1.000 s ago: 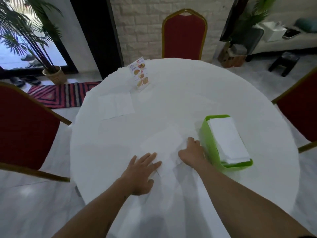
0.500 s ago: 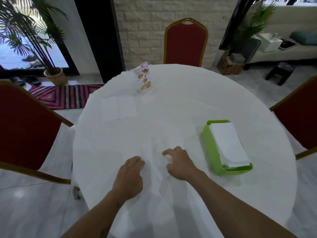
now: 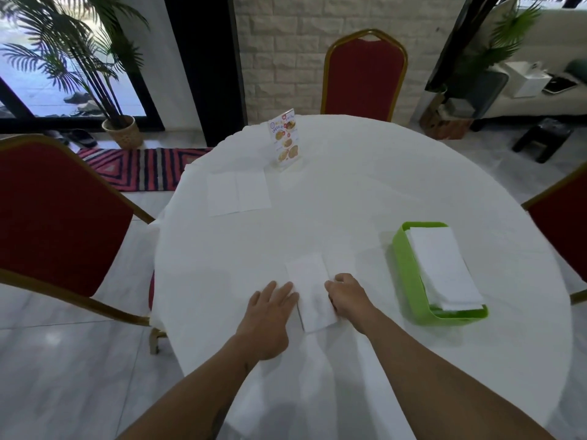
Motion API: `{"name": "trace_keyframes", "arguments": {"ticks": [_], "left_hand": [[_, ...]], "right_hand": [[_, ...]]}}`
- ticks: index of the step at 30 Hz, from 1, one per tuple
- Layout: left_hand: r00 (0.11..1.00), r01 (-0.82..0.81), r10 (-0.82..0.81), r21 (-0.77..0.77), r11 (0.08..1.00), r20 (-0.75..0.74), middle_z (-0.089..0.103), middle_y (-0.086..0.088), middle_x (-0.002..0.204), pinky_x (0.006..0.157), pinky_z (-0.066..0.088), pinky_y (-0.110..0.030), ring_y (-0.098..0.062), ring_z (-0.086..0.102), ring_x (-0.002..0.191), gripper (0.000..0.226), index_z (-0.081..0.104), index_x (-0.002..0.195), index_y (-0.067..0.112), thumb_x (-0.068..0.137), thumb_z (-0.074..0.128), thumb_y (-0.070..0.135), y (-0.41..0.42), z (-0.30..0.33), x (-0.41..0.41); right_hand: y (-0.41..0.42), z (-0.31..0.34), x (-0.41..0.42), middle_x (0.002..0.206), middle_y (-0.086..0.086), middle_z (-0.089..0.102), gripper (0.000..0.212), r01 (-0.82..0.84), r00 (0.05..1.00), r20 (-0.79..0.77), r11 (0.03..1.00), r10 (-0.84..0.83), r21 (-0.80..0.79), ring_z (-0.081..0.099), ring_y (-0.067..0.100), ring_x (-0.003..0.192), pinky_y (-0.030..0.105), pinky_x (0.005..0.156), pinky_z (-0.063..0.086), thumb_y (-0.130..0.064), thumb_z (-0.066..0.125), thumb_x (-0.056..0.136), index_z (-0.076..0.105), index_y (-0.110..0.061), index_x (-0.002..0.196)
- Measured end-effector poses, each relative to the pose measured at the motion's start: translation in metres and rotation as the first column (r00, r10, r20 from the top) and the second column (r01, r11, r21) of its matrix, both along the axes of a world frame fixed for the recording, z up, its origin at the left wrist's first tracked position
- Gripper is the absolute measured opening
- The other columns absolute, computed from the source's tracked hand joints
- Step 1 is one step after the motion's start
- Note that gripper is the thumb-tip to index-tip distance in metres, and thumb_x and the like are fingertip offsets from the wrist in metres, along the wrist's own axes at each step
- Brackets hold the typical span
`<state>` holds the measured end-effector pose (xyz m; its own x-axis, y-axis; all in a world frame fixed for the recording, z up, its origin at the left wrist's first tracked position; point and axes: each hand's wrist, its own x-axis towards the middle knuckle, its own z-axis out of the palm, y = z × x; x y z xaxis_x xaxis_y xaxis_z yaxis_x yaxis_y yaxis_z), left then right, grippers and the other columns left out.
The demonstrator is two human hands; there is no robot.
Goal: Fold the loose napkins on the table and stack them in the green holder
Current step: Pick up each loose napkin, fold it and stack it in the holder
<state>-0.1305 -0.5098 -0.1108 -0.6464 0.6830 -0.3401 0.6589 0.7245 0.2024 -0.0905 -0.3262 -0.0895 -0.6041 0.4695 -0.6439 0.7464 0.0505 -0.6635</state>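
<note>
White open napkin (image 3: 237, 194) far left — menu card (image 3: 285, 139) beside, red chairs (image 3: 364, 74) around.

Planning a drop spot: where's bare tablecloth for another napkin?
Free: the wide middle between the menu stand, the green holder and the unfolded napkin; also the far right rim. Crowded: the near edge, where left hand and right hand flank the folded napkin.

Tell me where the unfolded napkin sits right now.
Head view: the unfolded napkin lies flat at the table's far left, just left of the menu stand.
</note>
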Motion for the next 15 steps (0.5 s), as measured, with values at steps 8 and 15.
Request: {"name": "trace_keyframes", "arguments": {"ticks": [8,15], "left_hand": [[0.997,-0.002,0.001,0.008,1.000,0.080,0.004,0.004,0.162,0.121,0.010,-0.044,-0.024,-0.001,0.148,0.071,0.018,0.150,0.025,0.085,0.043,0.014,-0.001,0.011,-0.004],[0.953,-0.228,0.184,0.172,0.958,0.241,0.024,0.001,0.158,0.119,0.020,-0.041,-0.020,0.018,0.146,0.065,0.031,0.147,0.021,0.083,0.042,0.015,0.016,0.021,0.002]], "right_hand": [[-0.009,0.001,-0.005,0.074,0.006,0.047,0.013,-0.052,0.998,-0.043,0.997,0.055,0.064,0.043,0.019,0.068,0.031,0.064,0.033,-0.020,0.057,0.082,0.047,-0.016,0.074],[0.001,0.017,-0.001,0.058,-0.001,0.040,0.025,-0.148,0.970,-0.157,0.961,0.187,0.233,0.036,0.015,0.055,0.028,0.051,0.029,-0.009,0.056,0.078,0.042,-0.016,0.059]]}}
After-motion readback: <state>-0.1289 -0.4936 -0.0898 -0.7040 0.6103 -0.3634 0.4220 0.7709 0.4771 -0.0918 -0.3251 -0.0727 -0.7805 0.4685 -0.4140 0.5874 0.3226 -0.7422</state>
